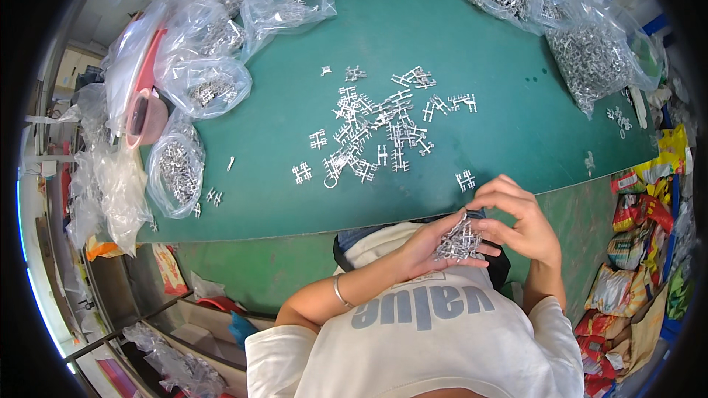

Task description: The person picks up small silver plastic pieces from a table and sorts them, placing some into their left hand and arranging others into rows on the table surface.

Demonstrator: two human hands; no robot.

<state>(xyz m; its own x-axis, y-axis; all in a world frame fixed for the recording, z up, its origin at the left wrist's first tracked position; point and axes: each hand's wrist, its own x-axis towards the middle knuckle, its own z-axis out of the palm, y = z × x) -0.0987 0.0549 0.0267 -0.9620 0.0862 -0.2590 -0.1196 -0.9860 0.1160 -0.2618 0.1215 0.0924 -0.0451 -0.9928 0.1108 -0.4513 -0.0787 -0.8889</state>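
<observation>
My left hand [426,246] is cupped palm up in front of my chest. It holds a heap of small silver metal pieces [459,240]. My right hand [514,221] reaches in from the right, bent over the heap, with thumb and fingertips at its upper edge. Whether those fingertips pinch a piece is too small to make out. Just beyond the hands, near the table's front edge, lies one flat branched metal piece [465,180]. Farther off, a loose spread of similar branched pieces [354,132] covers the middle of the green tabletop [265,94].
Clear plastic bags of metal pieces stand at left, including a small bag [178,171] and an open bag [213,88]. A pink plastic scoop [146,116] rests beside them. At right sits another filled bag [589,61]. Colourful packages [625,282] line the floor's right side.
</observation>
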